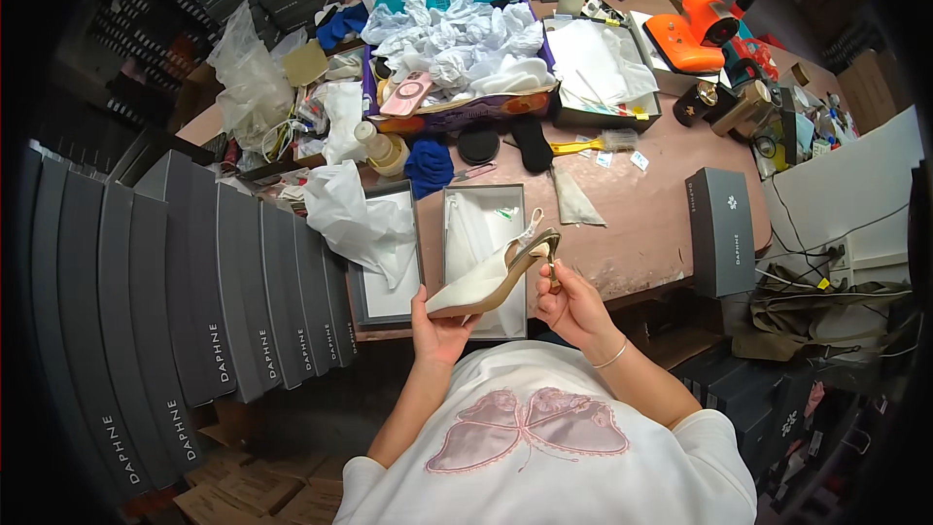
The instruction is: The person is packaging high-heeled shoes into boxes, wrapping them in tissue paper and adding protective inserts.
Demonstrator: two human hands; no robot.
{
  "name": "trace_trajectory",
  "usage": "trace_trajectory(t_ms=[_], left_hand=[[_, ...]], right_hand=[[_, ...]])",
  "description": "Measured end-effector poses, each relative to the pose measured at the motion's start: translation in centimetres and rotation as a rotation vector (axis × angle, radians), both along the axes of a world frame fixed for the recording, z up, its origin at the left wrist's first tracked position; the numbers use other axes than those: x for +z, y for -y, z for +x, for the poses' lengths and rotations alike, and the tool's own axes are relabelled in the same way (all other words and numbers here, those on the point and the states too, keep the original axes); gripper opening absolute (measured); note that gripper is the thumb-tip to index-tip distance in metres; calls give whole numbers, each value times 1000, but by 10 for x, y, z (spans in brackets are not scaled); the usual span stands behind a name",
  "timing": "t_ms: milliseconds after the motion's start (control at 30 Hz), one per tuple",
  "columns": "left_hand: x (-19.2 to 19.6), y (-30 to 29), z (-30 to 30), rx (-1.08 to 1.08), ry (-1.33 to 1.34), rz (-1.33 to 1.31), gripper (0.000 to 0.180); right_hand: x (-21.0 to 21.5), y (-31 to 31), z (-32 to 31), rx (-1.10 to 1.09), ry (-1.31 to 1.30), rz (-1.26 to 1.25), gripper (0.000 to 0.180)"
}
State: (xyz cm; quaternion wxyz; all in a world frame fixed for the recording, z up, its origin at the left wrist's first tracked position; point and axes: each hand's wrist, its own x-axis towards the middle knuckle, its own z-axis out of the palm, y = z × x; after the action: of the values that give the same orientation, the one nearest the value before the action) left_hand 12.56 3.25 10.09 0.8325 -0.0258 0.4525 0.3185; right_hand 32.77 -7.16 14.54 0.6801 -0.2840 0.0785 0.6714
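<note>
A white slingback heel shoe [478, 284] with a tan sole and a gold-toned heel is held tilted in front of me. Its toe points left and its heel end rises to the right. My left hand [440, 332] supports the toe part from below, fingers closed on it. The fingers of my right hand [575, 307] pinch the slim heel. Beneath the shoe, on the table, lies an open grey shoe box [515, 196] with white paper inside. A second shallow grey box part [387, 319] lies left of it, with crumpled white tissue [362, 219] on top.
Grey shoe boxes [185, 272] stack high on the left. A carton of crumpled paper [457, 120] fills the table's back, a pink phone [406, 93] at its edge. A yellow-handled brush [583, 145], a small white pouch [575, 198] and an upright grey box [721, 233] are to the right.
</note>
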Motion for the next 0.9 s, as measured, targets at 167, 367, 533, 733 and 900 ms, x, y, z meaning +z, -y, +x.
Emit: trace_trajectory(t_ms=[167, 367, 533, 733, 900], left_hand=[[8, 4, 0, -63, -5, 24, 67], [12, 7, 6, -67, -134, 84, 61], [3, -1, -7, -385, -56, 474, 52], [-24, -16, 13, -390, -497, 759, 43], [-67, -16, -18, -752, -1114, 1297, 47]], right_hand=[[-3, 2, 6, 25, 99, 6, 28], [-10, 2, 11, -153, 791, -239, 31], [-13, 18, 49, 160, 582, -179, 35], [-61, 48, 89, -193, 1329, -205, 38], [-93, 40, 82, -122, 2138, -481, 45]])
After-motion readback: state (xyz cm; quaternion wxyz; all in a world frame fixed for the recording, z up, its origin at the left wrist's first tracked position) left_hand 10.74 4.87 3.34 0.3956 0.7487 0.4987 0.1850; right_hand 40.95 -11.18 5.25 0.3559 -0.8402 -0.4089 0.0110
